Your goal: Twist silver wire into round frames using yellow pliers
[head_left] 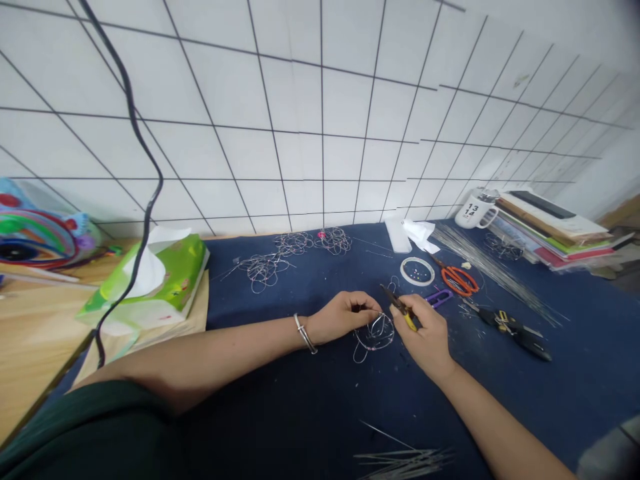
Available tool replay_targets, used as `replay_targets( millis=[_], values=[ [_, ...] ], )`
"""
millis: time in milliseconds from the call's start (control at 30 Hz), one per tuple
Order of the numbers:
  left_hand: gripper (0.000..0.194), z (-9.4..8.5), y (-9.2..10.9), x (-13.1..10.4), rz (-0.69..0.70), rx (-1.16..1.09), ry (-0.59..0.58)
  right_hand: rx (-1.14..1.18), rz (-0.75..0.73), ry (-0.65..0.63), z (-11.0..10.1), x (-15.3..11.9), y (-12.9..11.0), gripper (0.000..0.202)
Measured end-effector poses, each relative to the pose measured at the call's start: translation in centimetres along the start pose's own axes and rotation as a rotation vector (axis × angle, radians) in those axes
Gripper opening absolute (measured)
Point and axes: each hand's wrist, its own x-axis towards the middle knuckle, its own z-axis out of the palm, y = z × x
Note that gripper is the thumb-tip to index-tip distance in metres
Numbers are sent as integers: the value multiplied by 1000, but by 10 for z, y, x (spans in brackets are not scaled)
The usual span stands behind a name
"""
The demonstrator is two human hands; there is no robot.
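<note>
Between the thumb and fingers of my left hand (345, 316) is pinched a round wire ornament (373, 347), a looped silver piece with small pinkish beads. It hangs just over the dark blue cloth (280, 413). My right hand (425, 330) is closed around yellow-handled pliers (411, 319), whose dark jaws point up and left, a little above the ornament. The jaws look apart from the wire. To the right of my right hand lie purple-handled scissors (440, 298), partly hidden by it.
Orange-handled scissors (459, 280), a white ring dish (417, 271) of beads and black pliers (523, 337) lie at right. Wire bundles (500, 280) (405, 463) sit right and in front. Coiled wire pieces (265, 270) lie behind. A tissue pack (170, 273) is left; a mug (473, 210) stands far right.
</note>
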Motion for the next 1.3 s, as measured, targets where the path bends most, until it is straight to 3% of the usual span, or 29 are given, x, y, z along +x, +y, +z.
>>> replay_targets(
  millis=[967,1300],
  values=[
    [21,-1,-8,1,25,-95,-90,24,12,7,3,-2,-1,2],
    [21,-1,-7,1,28,2,-34,19,-10,0,4,-2,-4,5]
  ],
)
